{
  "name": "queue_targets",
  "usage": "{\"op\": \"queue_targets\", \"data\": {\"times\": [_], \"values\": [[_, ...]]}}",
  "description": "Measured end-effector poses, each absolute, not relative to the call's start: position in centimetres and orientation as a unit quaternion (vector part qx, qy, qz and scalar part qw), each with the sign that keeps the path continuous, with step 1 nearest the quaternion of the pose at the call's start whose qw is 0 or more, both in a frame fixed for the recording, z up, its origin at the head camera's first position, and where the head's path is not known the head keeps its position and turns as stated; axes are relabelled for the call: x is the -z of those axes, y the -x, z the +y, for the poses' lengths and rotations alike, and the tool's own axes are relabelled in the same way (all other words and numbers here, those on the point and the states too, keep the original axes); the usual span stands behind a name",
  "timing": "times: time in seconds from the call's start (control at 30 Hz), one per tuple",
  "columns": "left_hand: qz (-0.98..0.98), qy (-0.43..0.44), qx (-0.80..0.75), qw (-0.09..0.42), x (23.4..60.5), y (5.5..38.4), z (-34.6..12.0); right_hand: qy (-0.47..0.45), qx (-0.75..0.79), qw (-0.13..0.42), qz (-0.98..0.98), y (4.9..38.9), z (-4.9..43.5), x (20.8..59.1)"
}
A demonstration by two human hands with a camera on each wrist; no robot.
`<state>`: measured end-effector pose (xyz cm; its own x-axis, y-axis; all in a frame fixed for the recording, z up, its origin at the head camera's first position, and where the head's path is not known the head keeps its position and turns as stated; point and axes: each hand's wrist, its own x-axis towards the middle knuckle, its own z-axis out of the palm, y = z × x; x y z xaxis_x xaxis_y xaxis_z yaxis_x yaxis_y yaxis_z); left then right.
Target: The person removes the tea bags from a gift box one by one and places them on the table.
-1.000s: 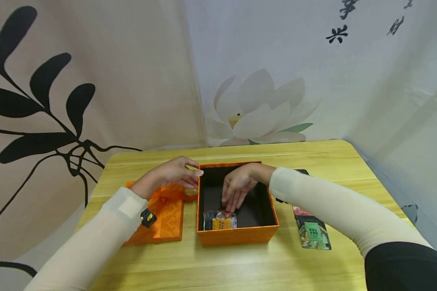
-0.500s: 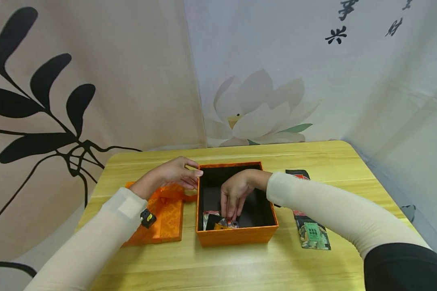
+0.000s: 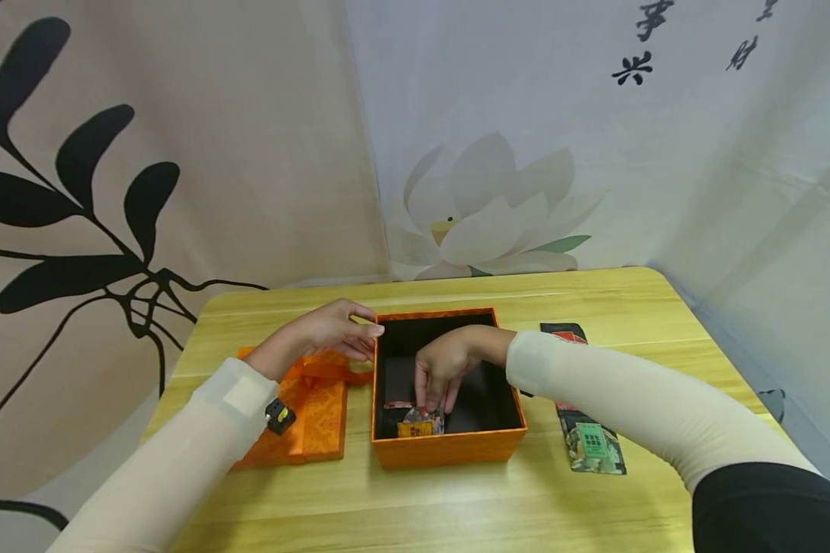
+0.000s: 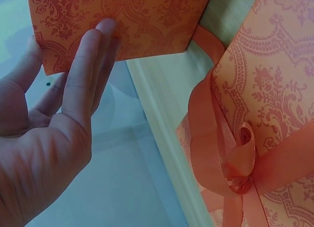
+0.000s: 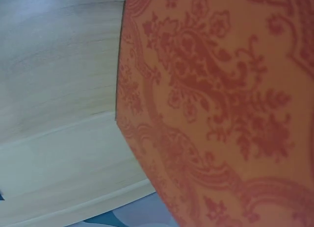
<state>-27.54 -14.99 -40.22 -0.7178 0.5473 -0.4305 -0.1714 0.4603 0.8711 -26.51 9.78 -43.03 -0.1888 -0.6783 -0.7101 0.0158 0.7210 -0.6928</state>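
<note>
An open orange box [image 3: 449, 452] with a dark inside stands mid-table. My right hand [image 3: 446, 367] reaches down into it, fingertips pinching a small foil packet [image 3: 422, 424] with a yellow label near the front wall. A second packet [image 3: 396, 405], showing a strip of red, lies beside it, mostly in shadow. My left hand [image 3: 342, 330] rests against the box's left side, thumb at the rim; in the left wrist view its fairly straight fingers [image 4: 81, 84] touch the patterned wall [image 4: 152, 25]. The right wrist view shows only the box's outer wall [image 5: 221, 99], my hand hidden behind it.
Left of the box lies an orange patterned lid [image 3: 325, 426] tied with an orange ribbon [image 4: 201, 138]. Several dark packets lie to the right, among them one with a green label [image 3: 595, 444], partly under my right forearm. A printed curtain hangs behind the table [image 3: 429, 507].
My right hand has moved lower and slightly toward the front left inside the box. The yellow-labelled packet has been tilted and shifted in its fingers. My left hand stays at the box's side.
</note>
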Motion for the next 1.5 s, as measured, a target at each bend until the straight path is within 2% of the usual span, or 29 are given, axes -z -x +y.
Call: {"op": "queue_targets", "data": {"times": [0.33, 0.57, 1.0, 1.3, 1.5], "values": [[0.776, -0.114, -0.508, 0.357, 40.2, 27.6, -15.0, 0.183, 0.361, 0.635, 0.659, 27.5, 11.0, 42.2], [0.777, -0.108, -0.505, 0.359, 40.3, 27.7, -14.9, 0.187, 0.388, 0.654, 0.622, 28.0, 11.9, 41.4], [0.779, -0.107, -0.503, 0.358, 40.0, 27.5, -14.9, 0.197, 0.425, 0.632, 0.618, 28.9, 15.1, 38.3], [0.78, -0.11, -0.501, 0.359, 40.2, 27.6, -14.8, 0.197, 0.463, 0.626, 0.596, 29.5, 18.9, 36.1], [0.781, -0.11, -0.5, 0.359, 40.2, 27.6, -14.8, 0.191, 0.473, 0.601, 0.616, 29.4, 21.8, 34.7]]}}
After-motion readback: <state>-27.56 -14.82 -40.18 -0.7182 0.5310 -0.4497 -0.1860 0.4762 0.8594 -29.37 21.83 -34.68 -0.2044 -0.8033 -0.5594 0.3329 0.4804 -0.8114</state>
